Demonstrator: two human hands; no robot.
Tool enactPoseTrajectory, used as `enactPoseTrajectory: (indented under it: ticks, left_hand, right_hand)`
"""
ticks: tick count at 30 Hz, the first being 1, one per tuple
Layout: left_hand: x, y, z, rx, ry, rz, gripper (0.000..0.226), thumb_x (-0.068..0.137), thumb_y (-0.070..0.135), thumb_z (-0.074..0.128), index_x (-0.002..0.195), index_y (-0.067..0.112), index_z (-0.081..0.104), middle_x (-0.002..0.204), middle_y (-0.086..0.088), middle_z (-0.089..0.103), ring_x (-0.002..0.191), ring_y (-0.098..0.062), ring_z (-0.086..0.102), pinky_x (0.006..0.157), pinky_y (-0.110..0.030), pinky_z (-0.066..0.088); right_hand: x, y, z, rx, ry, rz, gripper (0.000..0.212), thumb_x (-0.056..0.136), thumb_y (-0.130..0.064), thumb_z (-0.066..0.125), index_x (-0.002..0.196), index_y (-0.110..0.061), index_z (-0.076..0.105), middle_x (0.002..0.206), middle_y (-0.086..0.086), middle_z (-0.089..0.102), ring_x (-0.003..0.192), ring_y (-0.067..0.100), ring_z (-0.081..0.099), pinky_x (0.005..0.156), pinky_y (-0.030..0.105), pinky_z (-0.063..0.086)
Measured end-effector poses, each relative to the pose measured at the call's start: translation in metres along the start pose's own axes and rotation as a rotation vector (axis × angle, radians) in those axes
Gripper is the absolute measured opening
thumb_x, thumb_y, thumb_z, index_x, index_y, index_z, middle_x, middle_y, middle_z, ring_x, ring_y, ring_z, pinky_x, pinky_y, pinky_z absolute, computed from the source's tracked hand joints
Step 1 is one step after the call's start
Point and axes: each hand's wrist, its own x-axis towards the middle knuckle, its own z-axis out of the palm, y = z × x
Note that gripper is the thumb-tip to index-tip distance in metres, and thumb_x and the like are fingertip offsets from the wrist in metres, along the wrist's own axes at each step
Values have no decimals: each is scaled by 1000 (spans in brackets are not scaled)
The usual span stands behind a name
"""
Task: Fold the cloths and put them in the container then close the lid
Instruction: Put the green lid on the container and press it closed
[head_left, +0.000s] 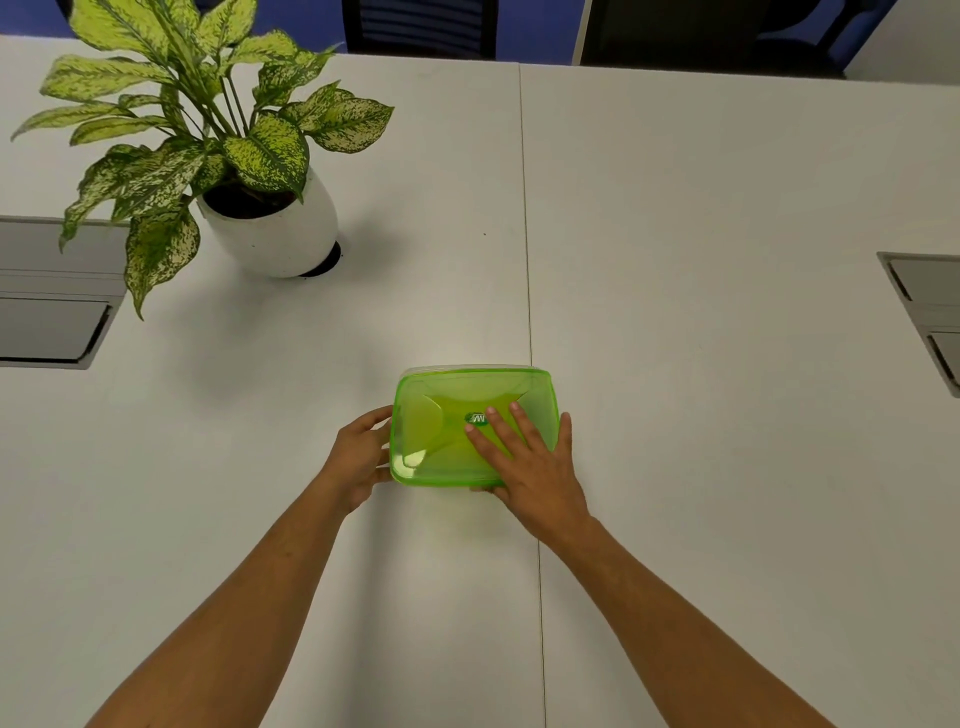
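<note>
Both hands on the job: left hand (361, 457) grips the container (475, 480) by its side, right hand (530, 462) lies flat, fingers spread, on the green lid (441, 421). Closing step, surely; next, press every edge down firmly.

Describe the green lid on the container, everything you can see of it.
The lid is translucent bright green plastic, rectangular with rounded corners, a raised rim and a moulded recessed panel with a small logo sticker at its middle. It sits flat on top of the container, whose pale edge shows only along the far side. The right hand lies palm-down on its near right part, fingers spread; the left hand holds its left edge. It sits on the white table. Whether it is fully snapped shut cannot be told.
</note>
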Motion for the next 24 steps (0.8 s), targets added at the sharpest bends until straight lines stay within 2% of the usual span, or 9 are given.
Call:
enactPoseTrajectory:
  ticks: [2,7,11,16,20,24]
  left_hand:
    - [0,0,0,1,-6,5,26,95,9,52,114,23,65,91,-2,72,59,-19,69,50,-29,54]
    - [-1,0,-2,-20,-35,15,28,97,11,48,110,26,68,99,-3,74,69,-22,71,54,-31,57]
    - [2,-5,1,-52,-24,13,25,100,26,48,104,27,73,95,-1,75,69,-16,72,59,-35,58]
    - [6,0,6,-3,37,25,35,96,50,48,107,24,69,104,-4,72,92,-25,69,70,-40,58]
    - [10,5,15,95,144,83,31,90,45,62,97,15,67,106,-9,67,95,-26,66,71,-43,60]
    - [15,4,16,151,208,114,30,88,44,64,94,14,68,103,-8,68,100,-30,65,85,-54,57]
  right_hand:
    - [2,1,3,13,3,-1,77,81,-65,48,148,-35,24,156,1,30,145,31,21,99,78,21]
    - [5,1,8,79,-18,28,82,80,-71,45,149,-39,14,160,-2,17,148,27,6,105,73,14]
    - [9,0,5,76,-9,52,83,78,-72,47,148,-39,19,159,-2,23,147,26,13,103,71,20]
    - [14,2,7,59,-6,49,82,78,-75,43,148,-39,18,159,-2,23,147,26,15,101,70,24]
    - [16,3,6,64,4,64,81,78,-78,36,147,-40,18,159,-2,23,147,25,16,99,68,26]
    - [16,5,6,55,14,49,79,79,-78,35,147,-40,18,158,-1,25,146,25,19,97,68,28]
